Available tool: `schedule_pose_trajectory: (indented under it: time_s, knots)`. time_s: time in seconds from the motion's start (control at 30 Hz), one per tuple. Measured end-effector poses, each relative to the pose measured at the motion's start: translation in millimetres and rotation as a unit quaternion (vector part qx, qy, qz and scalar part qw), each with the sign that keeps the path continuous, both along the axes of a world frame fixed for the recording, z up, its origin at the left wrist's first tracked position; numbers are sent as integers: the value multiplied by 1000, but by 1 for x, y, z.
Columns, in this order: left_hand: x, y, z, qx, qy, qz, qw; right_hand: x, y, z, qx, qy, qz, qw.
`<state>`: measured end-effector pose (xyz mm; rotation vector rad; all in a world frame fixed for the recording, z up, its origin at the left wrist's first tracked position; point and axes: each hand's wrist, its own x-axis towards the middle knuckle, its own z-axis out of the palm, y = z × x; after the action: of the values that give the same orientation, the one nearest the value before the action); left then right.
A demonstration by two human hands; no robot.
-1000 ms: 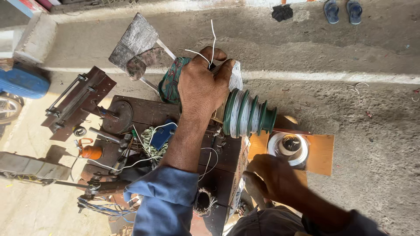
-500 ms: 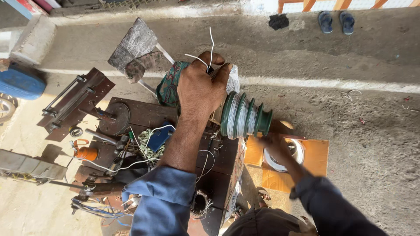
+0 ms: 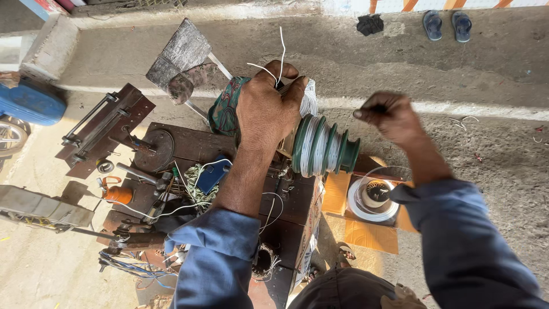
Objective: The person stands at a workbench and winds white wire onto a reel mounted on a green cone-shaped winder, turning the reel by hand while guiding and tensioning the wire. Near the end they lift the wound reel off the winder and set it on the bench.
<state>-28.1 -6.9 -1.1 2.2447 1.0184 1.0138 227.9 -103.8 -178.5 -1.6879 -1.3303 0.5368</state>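
- Overhead, the left hand (image 3: 266,111) is closed around the top of a winding former, fingers curled over its far edge; two loose ends of white wire (image 3: 280,54) stick up from under the fingers.
- Just right of that hand sits the green stepped former (image 3: 326,146), a ribbed spool with white wire lying in its grooves. It stands above the dark wooden workbench (image 3: 194,146), touching the left hand's side.
- Right hand (image 3: 389,114) is raised to the right of the former, apart from it — fingertips pinched together. A thin strand seems held in the pinch, but it is too fine to be sure.
- Below the right forearm, a reel of white wire (image 3: 372,200) rests on an orange cardboard sheet (image 3: 366,234), on the ground beside the bench.
- On the bench: a blue flat object (image 3: 210,174) amid tangled wire, a dark round disc (image 3: 153,150), an orange-handled tool (image 3: 117,194) at the left edge.
- Behind the bench — a grey board (image 3: 180,51) leaning tilted, concrete floor around it.
- Far edge of the view: a pair of blue sandals (image 3: 446,24) and a dark cloth (image 3: 370,24), well apart from the work.
- Both sleeves are blue.
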Motion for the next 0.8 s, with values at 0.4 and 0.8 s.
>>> schedule_pose_trajectory:
  time_s: [0.4,0.8]
  knots:
    - [2,6,-6,36,11,-9,999,-185,-134,-34,65,-120,159,978]
    - [-1,-1,0,-8,6,-5,1000,-28,2,-93,-147,130,-72,978]
